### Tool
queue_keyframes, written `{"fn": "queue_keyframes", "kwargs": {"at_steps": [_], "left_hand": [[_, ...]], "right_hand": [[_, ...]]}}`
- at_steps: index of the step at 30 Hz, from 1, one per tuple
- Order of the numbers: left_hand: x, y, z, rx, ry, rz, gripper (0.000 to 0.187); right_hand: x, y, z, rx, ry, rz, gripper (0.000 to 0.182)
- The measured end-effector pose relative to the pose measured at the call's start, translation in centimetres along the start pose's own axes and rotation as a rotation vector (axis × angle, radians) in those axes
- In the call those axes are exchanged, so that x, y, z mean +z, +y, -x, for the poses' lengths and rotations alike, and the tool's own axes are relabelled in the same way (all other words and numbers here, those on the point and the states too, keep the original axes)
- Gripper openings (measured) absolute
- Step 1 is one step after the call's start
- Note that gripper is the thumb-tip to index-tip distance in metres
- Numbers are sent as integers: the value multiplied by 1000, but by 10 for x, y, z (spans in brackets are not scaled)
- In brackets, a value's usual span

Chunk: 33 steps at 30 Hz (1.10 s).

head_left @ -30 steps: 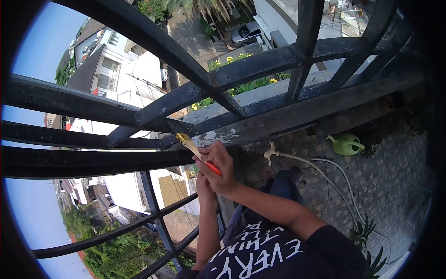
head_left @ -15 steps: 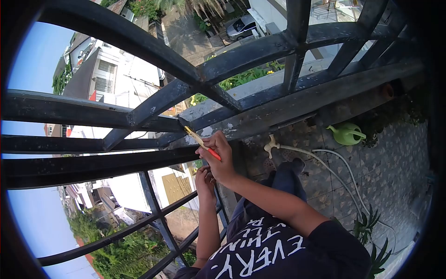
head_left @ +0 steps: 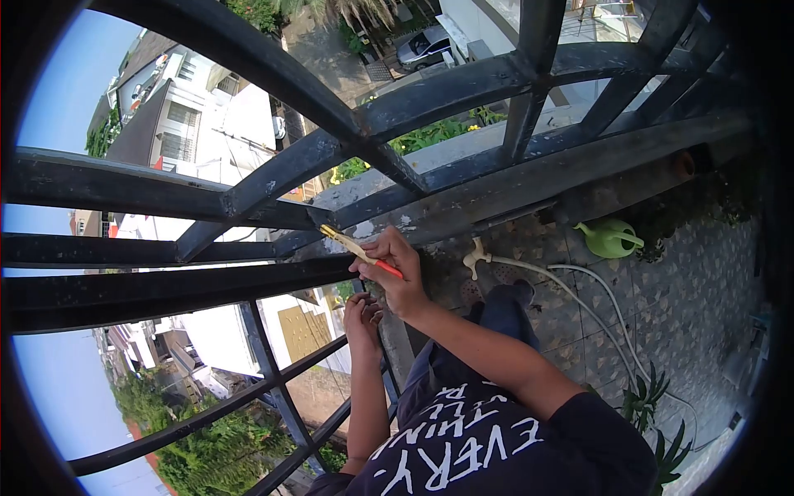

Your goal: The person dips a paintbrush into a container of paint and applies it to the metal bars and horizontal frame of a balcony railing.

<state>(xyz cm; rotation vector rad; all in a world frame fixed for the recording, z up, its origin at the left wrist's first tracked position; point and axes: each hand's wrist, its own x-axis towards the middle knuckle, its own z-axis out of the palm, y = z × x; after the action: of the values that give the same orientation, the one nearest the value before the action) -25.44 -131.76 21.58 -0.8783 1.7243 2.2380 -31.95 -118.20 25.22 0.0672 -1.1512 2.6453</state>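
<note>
My right hand [head_left: 395, 269] is closed around a small brush [head_left: 357, 250] with a cream and red handle. The brush's gold-coloured head points up and left, right at the joint of the dark metal railing [head_left: 289, 217] above the ledge. Lower down, my left hand [head_left: 363, 317] is beside the railing, its fingers curled in and nothing visible in them. Pale worn patches mark the concrete ledge [head_left: 463, 198] near the brush.
A light hose with a cream tap-shaped end [head_left: 478, 258] runs over the tiled floor [head_left: 695, 306]. A green watering can [head_left: 610, 240] stands near the wall. Leafy plants [head_left: 649, 397] are at lower right. Beyond the railing are buildings, trees and a parked car [head_left: 423, 48].
The brush head has shifted slightly left along the railing joint, with my right hand lower. My left hand has moved a little down and left, away from the right. The view has tilted slightly.
</note>
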Motion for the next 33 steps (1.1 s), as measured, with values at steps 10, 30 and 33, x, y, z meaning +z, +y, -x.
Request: {"fn": "queue_keyframes", "kwargs": {"at_steps": [10,30,33], "left_hand": [[1,0,-1,35,-7,49,21],[-14,2,17,105,117,122,19],[-14,3,21,127,143,160,18]], "right_hand": [[12,7,2,34,153,127,19],[28,-58,-28,209,251,-243,20],[29,-54,-36,147,290,-141,21]]}}
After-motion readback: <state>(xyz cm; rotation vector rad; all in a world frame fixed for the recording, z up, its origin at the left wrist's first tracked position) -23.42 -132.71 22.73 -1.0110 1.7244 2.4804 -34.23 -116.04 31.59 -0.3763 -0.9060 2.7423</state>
